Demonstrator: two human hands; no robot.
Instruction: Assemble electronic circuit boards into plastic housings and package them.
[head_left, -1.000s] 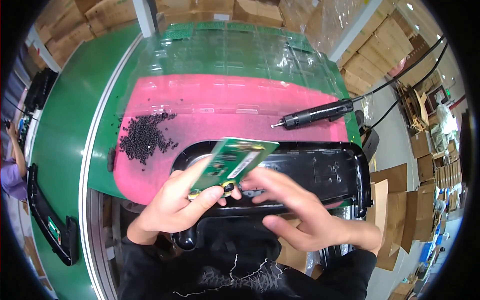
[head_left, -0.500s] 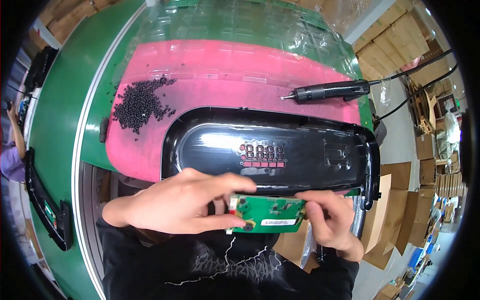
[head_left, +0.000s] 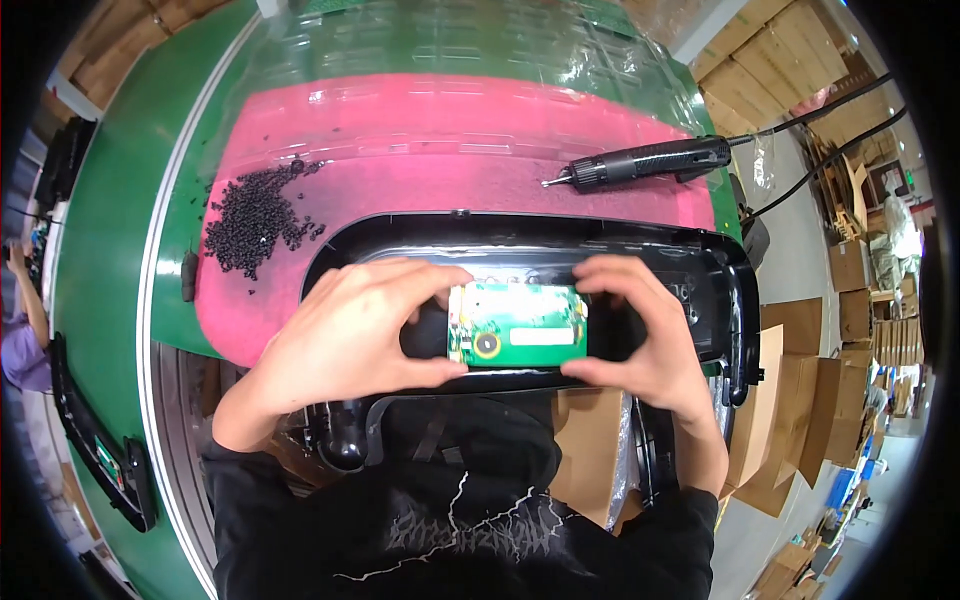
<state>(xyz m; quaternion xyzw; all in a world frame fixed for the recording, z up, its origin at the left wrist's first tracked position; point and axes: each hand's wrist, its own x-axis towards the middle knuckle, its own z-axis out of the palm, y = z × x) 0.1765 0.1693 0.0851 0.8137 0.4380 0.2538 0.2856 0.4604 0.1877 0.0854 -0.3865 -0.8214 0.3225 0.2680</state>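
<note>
Both hands hold a small green circuit board (head_left: 518, 324) flat over the middle of a long black glossy housing (head_left: 720, 300) that lies across the near edge of the desk (head_left: 100, 260). The left hand (head_left: 350, 325) grips the board's left end, thumb under its lower edge and fingers curled over the top edge. The right hand (head_left: 640, 330) grips the right end the same way, fingertips meeting the board at its upper right corner. The board lies level, its long side running left to right, with a round metal-ringed hole near its lower left; whether it rests on the housing or sits just above it cannot be told. The housing lies partly on a pink mat (head_left: 450, 130) that covers the green desk. On the mat's left part, well apart from the hands, lies a loose heap of small black screws (head_left: 255, 215), not held in any tray. Beyond the housing on the right, an electric screwdriver (head_left: 640, 162) lies on the mat, tip pointing left, its cable running off to the right. Clear plastic sheeting (head_left: 450, 45) covers the far part of the desk. Cardboard boxes (head_left: 790, 400) stand on the floor to the right.
</note>
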